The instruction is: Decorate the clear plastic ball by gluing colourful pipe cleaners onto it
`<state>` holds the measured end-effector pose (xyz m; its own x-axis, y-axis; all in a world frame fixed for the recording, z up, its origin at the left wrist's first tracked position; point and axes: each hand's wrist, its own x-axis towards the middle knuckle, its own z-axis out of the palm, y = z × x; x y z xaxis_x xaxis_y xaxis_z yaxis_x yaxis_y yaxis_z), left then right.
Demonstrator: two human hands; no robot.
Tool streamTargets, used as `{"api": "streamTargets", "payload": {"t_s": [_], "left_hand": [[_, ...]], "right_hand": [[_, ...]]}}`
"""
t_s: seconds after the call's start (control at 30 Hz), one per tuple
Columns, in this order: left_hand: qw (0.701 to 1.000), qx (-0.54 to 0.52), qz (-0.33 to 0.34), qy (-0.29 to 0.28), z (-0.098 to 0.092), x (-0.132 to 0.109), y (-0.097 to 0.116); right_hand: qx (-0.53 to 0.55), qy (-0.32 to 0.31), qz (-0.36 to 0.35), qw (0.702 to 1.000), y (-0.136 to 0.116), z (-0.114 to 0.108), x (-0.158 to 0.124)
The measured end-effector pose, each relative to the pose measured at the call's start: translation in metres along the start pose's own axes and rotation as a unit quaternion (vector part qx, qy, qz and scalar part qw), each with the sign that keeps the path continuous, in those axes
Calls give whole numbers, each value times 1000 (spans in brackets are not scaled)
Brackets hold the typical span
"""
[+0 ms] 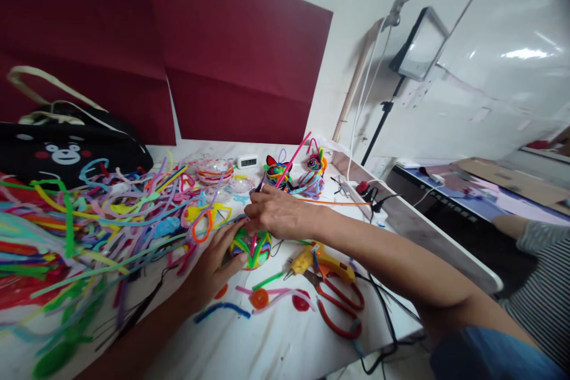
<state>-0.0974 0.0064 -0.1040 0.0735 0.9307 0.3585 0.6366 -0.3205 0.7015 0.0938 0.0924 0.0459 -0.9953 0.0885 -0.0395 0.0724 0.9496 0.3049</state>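
Observation:
A rounded piece wrapped in green, yellow, blue and pink pipe cleaners (263, 248) rests on the white table. My left hand (218, 258) grips it from the left, thumb at the near side and fingers over the far side. Above it, my right hand (280, 214) is closed, with its fingertips hidden. A long pink pipe cleaner (294, 157) sticks up past that hand, seemingly pinched in it; a pink strip also shows on the wrapped piece below. Close by on the right lie a yellow glue gun (325, 261) and red-handled scissors (341, 303).
Loose pipe cleaners (133, 208) heap up on the left before a black bag (66, 154). Finished-looking colourful figures (315, 175), a small digital timer (247, 161) and clear plastic shells (214, 171) stand behind. Cables (387, 309) trail along the right edge. Another person's striped sleeve (538, 273) shows at far right.

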Motion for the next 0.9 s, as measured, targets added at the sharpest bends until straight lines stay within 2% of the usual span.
{"api": "streamTargets", "payload": {"t_s": [0.2,0.43,0.9], "left_hand": [[1000,7,-3,10,-1,2,9],[999,12,-5,36,5,2,9],[999,24,-1,44,2,4,21]], "right_hand": [[-4,-5,-14,1000,-2,-3,8],[-8,-8,-26,1000,-3,-2,13],[40,-3,-9,999,-3,7,17]]}}
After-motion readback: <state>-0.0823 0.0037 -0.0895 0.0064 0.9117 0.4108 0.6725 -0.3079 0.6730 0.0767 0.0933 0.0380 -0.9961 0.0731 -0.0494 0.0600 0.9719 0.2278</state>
